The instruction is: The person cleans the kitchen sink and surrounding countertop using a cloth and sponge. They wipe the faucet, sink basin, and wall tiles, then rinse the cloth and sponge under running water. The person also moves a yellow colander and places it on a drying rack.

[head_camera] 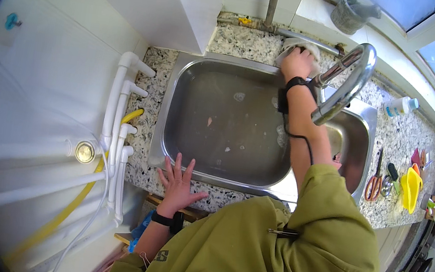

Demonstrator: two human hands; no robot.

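My right hand (297,63) reaches over the far edge of the stainless steel sink (164,105), its fingers pressed on a pale cloth (315,51) lying on the speckled stone counter behind the faucet side. Cloudy water (223,95) with foam patches and small scraps stands in the large basin. My left hand (178,184) rests with spread fingers on the near rim of the sink and holds nothing. The curved chrome faucet (349,85) arches beside my right forearm, over the smaller basin (350,142), which my arm partly hides.
White pipes (112,96) and a yellow hose (86,190) run along the left. On the right counter lie red-handled scissors (373,187), a dark brush (393,172), a yellow item (411,188) and a white bottle (398,107). A stone mortar (349,16) stands on the sill.
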